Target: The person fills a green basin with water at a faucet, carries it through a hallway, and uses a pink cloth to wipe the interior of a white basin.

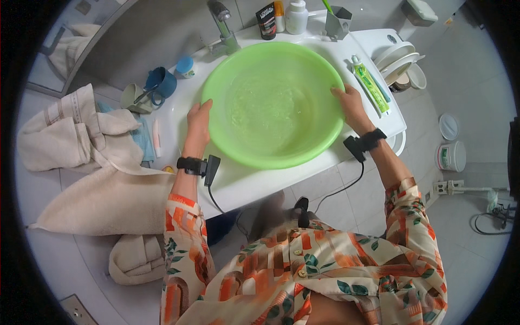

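1. Gripping the basin (320,120) at opposite sides, both hands are occupied: the left hand (199,122) has its left edge, the right hand (353,110) its right, thumbs at the rim, most fingers hidden from where I stand.
2. The basin is over the white counter (246,187), in front of the tap (222,24); whether it rests there or is lifted slightly, I can't tell.
3. There looks to be water (265,111) inside, so I'd want the rim level and any shift slow, both wrists matching.
4. Even support would matter more than a hard squeeze: the rim could slip if wet, and the wall may flex.
5. The tube (371,86) lies near the right hand; the jar (186,67) and mug (164,81) stand off to the left. I'd mind the clearance there.
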Tool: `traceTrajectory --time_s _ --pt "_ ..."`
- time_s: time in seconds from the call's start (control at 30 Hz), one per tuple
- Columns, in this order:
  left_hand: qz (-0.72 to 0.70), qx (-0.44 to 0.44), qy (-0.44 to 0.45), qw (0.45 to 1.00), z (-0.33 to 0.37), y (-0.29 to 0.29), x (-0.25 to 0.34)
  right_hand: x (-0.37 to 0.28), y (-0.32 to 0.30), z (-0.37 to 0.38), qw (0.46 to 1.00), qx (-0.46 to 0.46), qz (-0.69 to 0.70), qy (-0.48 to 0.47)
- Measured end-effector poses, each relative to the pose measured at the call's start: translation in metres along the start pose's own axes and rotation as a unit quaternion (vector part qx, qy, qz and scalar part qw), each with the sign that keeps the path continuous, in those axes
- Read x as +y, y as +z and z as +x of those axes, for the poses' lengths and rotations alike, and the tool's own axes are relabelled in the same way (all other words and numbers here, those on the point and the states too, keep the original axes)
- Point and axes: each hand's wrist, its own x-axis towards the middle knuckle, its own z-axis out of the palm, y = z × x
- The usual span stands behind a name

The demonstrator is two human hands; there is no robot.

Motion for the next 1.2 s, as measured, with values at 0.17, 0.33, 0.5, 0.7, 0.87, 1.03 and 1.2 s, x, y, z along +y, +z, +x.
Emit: traceTrajectory --time_s 0.17,0.33,0.5,0.7,0.87,1.03,1.2 --pt "-0.005 -0.012 0.030 0.999 -0.024 0.005 0.028 -0.042 -0.002 -0.044 0.999 0.039 0.007 -0.028" --pt "-0.025 -0.029 0.030 0.999 -0.073 0.020 0.050 -0.061 -0.034 -0.096 0.999 0.008 0.008 -0.045" --pt "-0.041 -0.029 0.053 0.997 -0.142 0.036 0.051 -0.063 -0.065 -0.157 0.997 0.046 -0.003 -0.060" --pt "-0.076 -0.111 0.061 0.989 -0.208 0.058 0.015 -0.042 -0.127 -0.233 0.994 0.075 -0.037 -0.073" --pt "-0.017 -0.145 0.036 0.989 -0.260 0.095 -0.025 -0.012 -0.179 -0.313 0.982 0.168 -0.077 -0.039" --pt "0.006 -0.227 0.062 0.972 -0.296 0.106 -0.083 0.052 -0.212 -0.381 0.960 0.268 -0.084 -0.017" --pt "0.014 -0.260 0.105 0.960 -0.301 0.129 -0.145 0.123 -0.248 -0.392 0.956 0.292 -0.028 -0.005"
